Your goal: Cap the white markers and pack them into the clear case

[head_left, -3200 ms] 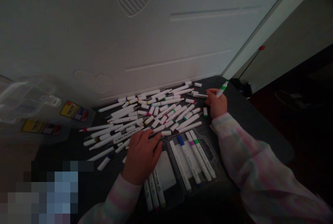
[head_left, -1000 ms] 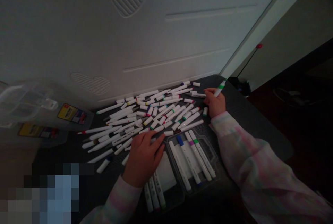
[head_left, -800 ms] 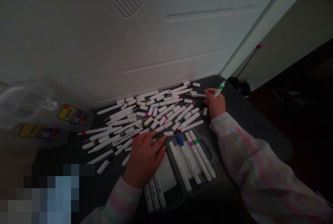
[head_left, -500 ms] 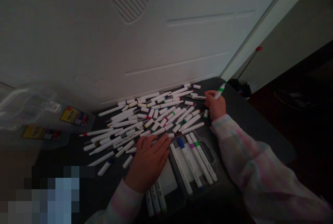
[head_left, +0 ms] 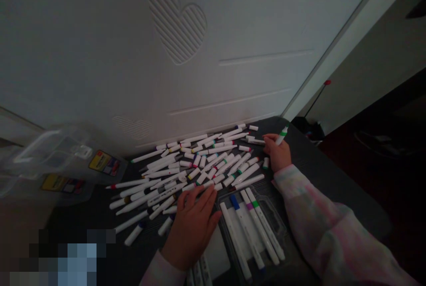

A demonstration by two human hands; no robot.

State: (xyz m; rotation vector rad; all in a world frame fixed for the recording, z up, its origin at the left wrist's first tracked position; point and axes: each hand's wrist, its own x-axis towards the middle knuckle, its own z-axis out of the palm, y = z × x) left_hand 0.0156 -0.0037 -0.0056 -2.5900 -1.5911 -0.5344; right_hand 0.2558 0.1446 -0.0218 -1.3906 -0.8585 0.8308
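Observation:
A white marker with a green band and green tip points up from my right hand, whose fingers are closed around it. Beside that hand lies a green-banded cap. My left hand reaches over the near edge of the marker pile, fingers stretched out and touching caps or markers there; what lies under them is partly hidden. Just right of it, an open clear plastic case holds several white markers, one with a blue band. More markers show in its left half, partly behind my left wrist.
A white panel with a ribbed heart rises behind the dark tabletop. Two clear cases with yellow labels stand at the left. A thin rod with a red end stands beyond the right edge.
My view has tilted upward, so everything sits lower in the picture. My left fingers have shifted slightly on the pile's near edge. My right hand still holds the green marker.

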